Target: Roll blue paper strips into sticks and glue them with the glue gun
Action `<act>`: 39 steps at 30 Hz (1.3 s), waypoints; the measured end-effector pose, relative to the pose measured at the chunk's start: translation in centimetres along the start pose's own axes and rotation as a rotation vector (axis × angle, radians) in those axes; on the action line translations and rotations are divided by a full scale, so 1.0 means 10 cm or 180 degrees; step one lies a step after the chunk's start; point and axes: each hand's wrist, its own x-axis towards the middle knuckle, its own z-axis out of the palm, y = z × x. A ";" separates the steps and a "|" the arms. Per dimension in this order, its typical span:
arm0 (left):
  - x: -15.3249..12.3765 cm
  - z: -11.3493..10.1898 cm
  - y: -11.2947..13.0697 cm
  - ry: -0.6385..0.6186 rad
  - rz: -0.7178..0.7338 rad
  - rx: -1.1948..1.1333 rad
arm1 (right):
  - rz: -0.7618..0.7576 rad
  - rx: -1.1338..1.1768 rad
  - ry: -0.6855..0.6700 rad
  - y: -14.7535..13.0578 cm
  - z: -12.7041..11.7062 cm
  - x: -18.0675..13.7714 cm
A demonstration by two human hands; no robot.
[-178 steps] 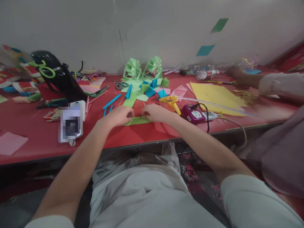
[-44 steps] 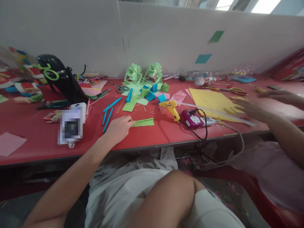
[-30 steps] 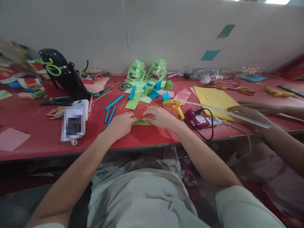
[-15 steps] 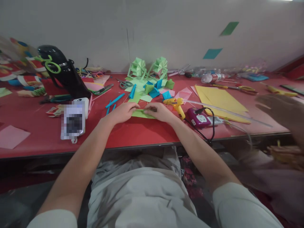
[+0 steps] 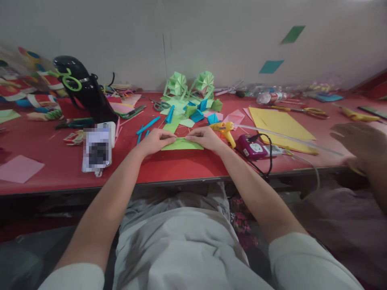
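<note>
A light green sheet of paper (image 5: 183, 144), partly folded over, lies flat on the red table in front of me. My left hand (image 5: 156, 141) pinches its far edge between thumb and fingers. My right hand (image 5: 204, 138) does the same a little to the right, with the two thumbs close together. Just beyond are small folded blue pieces (image 5: 197, 116) and a green paper strip (image 5: 171, 126). Rolled blue paper sticks (image 5: 148, 125) lie left of my left hand, and a yellow hot glue gun (image 5: 225, 131) lies right of my right hand.
Green paper lanterns (image 5: 177, 83) stand at the back by scissors (image 5: 160, 105). A phone (image 5: 97, 147) leans near a black bottle (image 5: 83, 90) at left. Right are a purple power adapter (image 5: 250, 146), its cable, yellow paper sheets (image 5: 282, 127) and another person's hand (image 5: 356, 139).
My hands have drawn slightly apart along the paper's far edge, and more of the green sheet shows between and below them. The view has shifted slightly.
</note>
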 end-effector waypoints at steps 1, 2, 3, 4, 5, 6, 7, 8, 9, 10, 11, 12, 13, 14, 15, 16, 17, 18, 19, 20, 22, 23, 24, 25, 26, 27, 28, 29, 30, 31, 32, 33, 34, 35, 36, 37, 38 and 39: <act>0.00 0.00 0.01 0.0061 -0.0038 -0.0055 | 0.0040 0.0069 0.0015 0.01 0.00 0.00; -0.01 0.00 0.01 0.0125 -0.0078 -0.0114 | 0.0072 0.0125 0.0037 0.01 -0.01 0.00; -0.01 0.00 0.02 0.0182 -0.0120 -0.0174 | 0.0087 0.0164 0.0060 0.01 -0.01 0.00; -0.01 0.00 0.02 0.0234 -0.0159 -0.0238 | 0.0086 0.0181 0.0086 0.01 -0.01 0.00; 0.00 0.00 0.02 0.0267 -0.0189 -0.0310 | 0.0072 0.0184 0.0120 0.01 -0.01 0.00; 0.00 0.00 0.01 0.0284 -0.0212 -0.0397 | 0.0053 0.0185 0.0158 0.01 0.00 0.00; 0.01 0.00 0.00 0.0293 -0.0227 -0.0491 | 0.0037 0.0196 0.0201 0.01 0.01 0.00; 0.01 0.01 -0.01 0.0303 -0.0234 -0.0583 | 0.0031 0.0232 0.0247 0.00 0.01 0.00; 0.02 0.01 -0.02 0.0330 -0.0238 -0.0665 | 0.0032 0.0293 0.0291 -0.01 0.02 -0.01; 0.03 0.02 -0.03 0.0368 -0.0238 -0.0733 | 0.0037 0.0366 0.0327 -0.02 0.02 -0.01; 0.04 0.02 -0.04 0.0411 -0.0231 -0.0786 | 0.0047 0.0439 0.0352 -0.03 0.03 -0.01; 0.04 0.03 -0.05 0.0455 -0.0216 -0.0823 | 0.0057 0.0496 0.0360 -0.04 0.03 -0.01; 0.05 0.03 -0.06 0.0487 -0.0200 -0.0844 | 0.0068 0.0534 0.0360 -0.05 0.03 -0.01; 0.05 0.03 -0.06 0.0502 -0.0185 -0.0852 | 0.0082 0.0559 0.0349 -0.05 0.03 -0.01; 0.05 0.03 -0.06 0.0498 -0.0173 -0.0847 | 0.0099 0.0582 0.0330 -0.06 0.03 -0.01; 0.04 0.03 -0.06 0.0483 -0.0163 -0.0833 | 0.0119 0.0613 0.0308 -0.06 0.03 -0.02; 0.04 0.03 -0.06 0.0463 -0.0158 -0.0818 | 0.0139 0.0655 0.0286 -0.06 0.03 -0.02; 0.04 0.02 -0.06 0.0440 -0.0156 -0.0811 | 0.0157 0.0702 0.0271 -0.06 0.03 -0.02; 0.03 0.02 -0.05 0.0411 -0.0153 -0.0812 | 0.0173 0.0748 0.0264 -0.07 0.03 -0.02; 0.03 0.02 -0.05 0.0378 -0.0151 -0.0813 | 0.0183 0.0785 0.0265 -0.07 0.04 -0.02; 0.02 0.02 -0.04 0.0313 -0.0157 -0.0799 | 0.0191 0.0825 0.0294 -0.08 0.04 -0.03; 0.02 0.03 -0.03 0.0294 -0.0166 -0.0786 | 0.0190 0.0836 0.0304 -0.08 0.04 -0.03; 0.02 0.03 -0.03 0.0290 -0.0173 -0.0777 | 0.0186 0.0849 0.0308 -0.08 0.04 -0.03; 0.02 0.04 -0.03 0.0295 -0.0173 -0.0776 | 0.0185 0.0860 0.0302 -0.09 0.04 -0.03; 0.02 0.05 -0.02 0.0314 -0.0170 -0.0783 | 0.0191 0.0869 0.0293 -0.09 0.04 -0.03; 0.02 0.06 -0.02 0.0344 -0.0162 -0.0791 | 0.0201 0.0873 0.0288 -0.09 0.05 -0.03; 0.03 0.07 -0.02 0.0383 -0.0151 -0.0798 | 0.0215 0.0870 0.0283 -0.09 0.05 -0.03; 0.03 0.08 -0.02 0.0428 -0.0135 -0.0798 | 0.0230 0.0863 0.0283 -0.09 0.05 -0.03; 0.03 0.08 -0.02 0.0471 -0.0117 -0.0787 | 0.0237 0.0852 0.0290 -0.09 0.05 -0.03; 0.03 0.09 -0.02 0.0507 -0.0100 -0.0766 | 0.0234 0.0833 0.0300 -0.09 0.06 -0.03; 0.03 0.10 -0.01 0.0529 -0.0084 -0.0733 | 0.0221 0.0808 0.0311 -0.09 0.06 -0.03; 0.03 0.10 -0.01 0.0538 -0.0069 -0.0692 | 0.0206 0.0779 0.0322 -0.09 0.06 -0.03; 0.03 0.11 0.00 0.0545 -0.0061 -0.0650 | 0.0194 0.0755 0.0334 -0.09 0.06 -0.03; 0.03 0.11 0.01 0.0554 -0.0060 -0.0613 | 0.0190 0.0742 0.0348 -0.08 0.06 -0.02; 0.03 0.12 0.02 0.0570 -0.0057 -0.0581 | 0.0195 0.0741 0.0363 -0.08 0.07 -0.02; 0.03 0.12 0.02 0.0599 -0.0045 -0.0554 | 0.0207 0.0749 0.0377 -0.06 0.07 -0.01; 0.03 0.12 0.03 0.0629 -0.0023 -0.0528 | 0.0217 0.0764 0.0390 -0.05 0.07 -0.01; 0.03 0.12 0.04 0.0657 0.0006 -0.0507 | 0.0230 0.0787 0.0397 -0.04 0.08 0.00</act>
